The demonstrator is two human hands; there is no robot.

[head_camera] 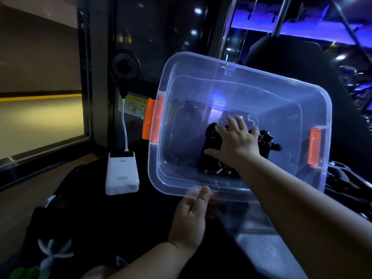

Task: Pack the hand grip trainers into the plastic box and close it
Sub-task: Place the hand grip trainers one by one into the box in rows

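Four straight, spread fingers point(231, 122) of the right hand point(238, 142) lie flat on the black hand grip trainers point(210, 140) at the bottom of the clear plastic box point(261, 101). The thumb is stretched out to the side and nothing is clasped. The forearm reaches in over the near rim from the lower right.

Under the palm the trainers form a dark heap. One handle runs from beside the fingertips back past the thumb toward the near wall, and a rounded handle end point(278, 147) sticks out on the far side of the knuckles. A coil spring point(219, 171) shows just below the wrist.

The left hand point(190, 215) pinches the box's near rim, two fingertips point(204, 195) on top of the lip and the rest curled beneath, its wrist bent upward.

The box is lidless and tipped so that its mouth faces the camera. Its long axis runs side to side, sloping down toward the right hand's side, with an orange latch point(153, 119) at one end and a second orange latch point(315, 147) at the other.

Beyond the left hand's knuckles, a white power bank point(122, 174) lies on a dark surface, cabled to a small black fan point(125, 65).
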